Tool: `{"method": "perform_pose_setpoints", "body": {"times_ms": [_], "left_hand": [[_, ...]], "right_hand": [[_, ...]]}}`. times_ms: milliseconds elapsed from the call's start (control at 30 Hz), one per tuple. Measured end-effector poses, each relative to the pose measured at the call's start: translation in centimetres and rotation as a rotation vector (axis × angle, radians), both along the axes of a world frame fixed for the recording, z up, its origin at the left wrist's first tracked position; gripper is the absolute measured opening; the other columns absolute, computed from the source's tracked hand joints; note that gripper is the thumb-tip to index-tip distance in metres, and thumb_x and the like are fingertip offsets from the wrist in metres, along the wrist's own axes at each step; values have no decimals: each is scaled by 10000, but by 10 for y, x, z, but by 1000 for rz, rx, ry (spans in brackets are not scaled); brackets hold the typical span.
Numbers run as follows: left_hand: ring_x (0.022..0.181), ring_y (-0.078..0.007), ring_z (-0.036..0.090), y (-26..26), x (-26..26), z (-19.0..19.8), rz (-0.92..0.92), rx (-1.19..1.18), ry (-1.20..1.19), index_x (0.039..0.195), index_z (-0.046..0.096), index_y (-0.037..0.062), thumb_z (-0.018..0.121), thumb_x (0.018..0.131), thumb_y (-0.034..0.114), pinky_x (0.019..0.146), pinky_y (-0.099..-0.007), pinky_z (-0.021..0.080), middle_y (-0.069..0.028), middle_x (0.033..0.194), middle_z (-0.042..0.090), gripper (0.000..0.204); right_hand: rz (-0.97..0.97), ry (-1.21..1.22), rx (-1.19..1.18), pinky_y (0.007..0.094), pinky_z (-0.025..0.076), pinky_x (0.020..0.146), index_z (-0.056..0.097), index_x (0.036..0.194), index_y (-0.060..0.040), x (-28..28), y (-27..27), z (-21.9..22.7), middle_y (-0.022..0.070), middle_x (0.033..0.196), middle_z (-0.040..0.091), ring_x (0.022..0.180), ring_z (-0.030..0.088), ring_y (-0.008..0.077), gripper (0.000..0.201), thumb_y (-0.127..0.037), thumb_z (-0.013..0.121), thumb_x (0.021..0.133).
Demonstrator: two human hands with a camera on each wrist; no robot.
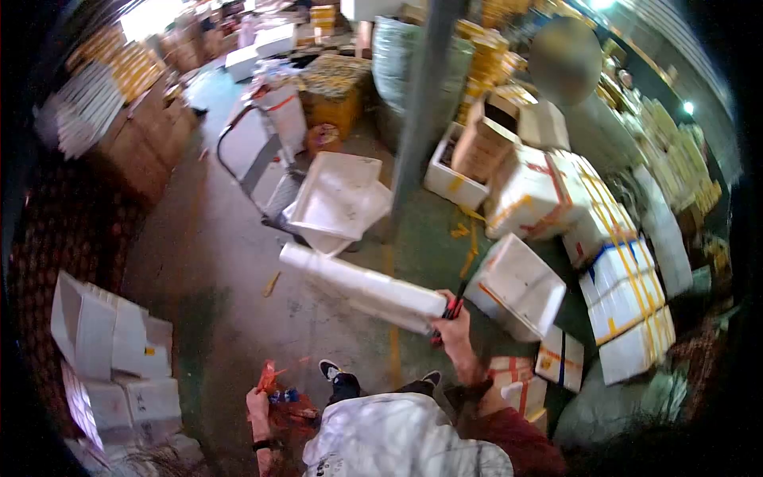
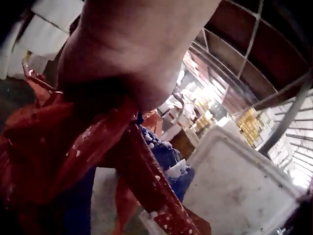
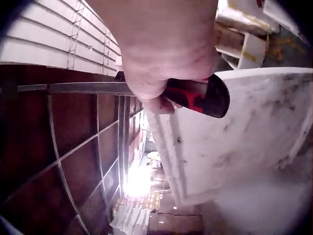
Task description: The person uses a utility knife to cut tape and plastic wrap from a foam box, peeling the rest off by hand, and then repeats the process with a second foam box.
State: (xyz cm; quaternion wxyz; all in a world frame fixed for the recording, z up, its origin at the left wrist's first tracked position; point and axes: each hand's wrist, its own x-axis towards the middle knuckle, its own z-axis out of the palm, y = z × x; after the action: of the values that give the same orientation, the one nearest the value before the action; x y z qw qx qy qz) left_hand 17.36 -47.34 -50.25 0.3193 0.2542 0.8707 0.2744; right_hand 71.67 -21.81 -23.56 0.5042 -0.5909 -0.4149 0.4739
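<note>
My right hand grips a red and black handled tool at the right end of a long white foam piece. In the right wrist view the hand curls round the tool's handle, against a stained white foam panel. Low on the left, my left hand holds crumpled red plastic and blue strips. The left wrist view shows the red plastic bunched below the hand, with white crumbs on it and on the blue material; the fingertips are hidden.
White foam trays lie on a hand cart ahead. An open foam box stands right, beside strapped white boxes. More white boxes are stacked left. A grey post rises ahead; another person stands at the back right.
</note>
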Motion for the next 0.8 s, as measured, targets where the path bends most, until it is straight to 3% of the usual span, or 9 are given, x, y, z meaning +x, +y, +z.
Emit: {"method": "perform_pose_setpoints", "body": {"times_ms": [67,100,133,200,300,333,567,700,800], "left_hand": [[722,-319,678,-17,-18,42,69,11,16,905,695,-45,530,836,126,696,-422,513,-238,771,667,247],[714,-326,680,-22,-26,70,94,10,29,897,693,-47,526,843,133,691,-430,513,-240,760,665,252],[694,-191,612,-46,-55,41,64,7,174,971,691,-64,548,834,78,670,-371,478,-119,789,685,244],[690,-178,594,-68,-89,22,181,8,114,966,693,-62,546,837,80,664,-365,469,-117,776,672,241],[699,-175,596,-77,-87,19,279,-70,26,970,695,-57,548,844,82,671,-358,472,-111,786,675,238],[703,-174,596,-75,-85,19,297,-91,5,972,695,-55,549,846,82,673,-356,472,-109,789,675,237],[725,-168,601,-9,-84,21,309,-145,-45,983,700,-44,554,862,87,690,-341,477,-94,811,680,230],[737,-165,604,68,-101,34,297,-143,-23,989,703,-38,557,872,89,699,-333,480,-85,824,683,226],[747,-162,606,130,-121,49,288,-133,29,994,705,-33,559,878,91,706,-327,483,-79,833,686,223]], "right_hand": [[-78,328,-86,278,477,807,612,1230,-31,-47,46,-11,23,1040,631,922,603,143,563,106,712,693],[-105,284,-85,283,471,702,610,1237,-45,-71,65,-16,24,999,647,828,602,132,554,93,720,711],[-101,326,-111,294,469,671,609,1227,-42,-93,79,-19,30,966,656,784,603,137,538,85,727,717],[-133,381,-181,332,460,592,622,1179,-41,-126,108,-30,50,877,672,674,595,156,471,64,741,735],[-220,441,-308,338,457,594,638,1117,-40,-143,153,-48,39,832,649,674,590,157,402,49,750,741],[-204,465,-285,345,452,597,657,1019,-49,-148,167,-55,14,795,619,664,579,163,307,32,762,743],[-242,492,-174,328,460,606,695,966,-44,-192,270,-47,16,841,651,671,583,166,244,-1,772,739],[-336,524,-168,334,494,594,654,1044,-21,-227,361,-96,35,849,654,666,599,161,362,50,789,715],[-391,392,-18,336,469,577,639,993,-40,-256,444,-92,18,818,619,635,569,162,330,26,793,708]]}}
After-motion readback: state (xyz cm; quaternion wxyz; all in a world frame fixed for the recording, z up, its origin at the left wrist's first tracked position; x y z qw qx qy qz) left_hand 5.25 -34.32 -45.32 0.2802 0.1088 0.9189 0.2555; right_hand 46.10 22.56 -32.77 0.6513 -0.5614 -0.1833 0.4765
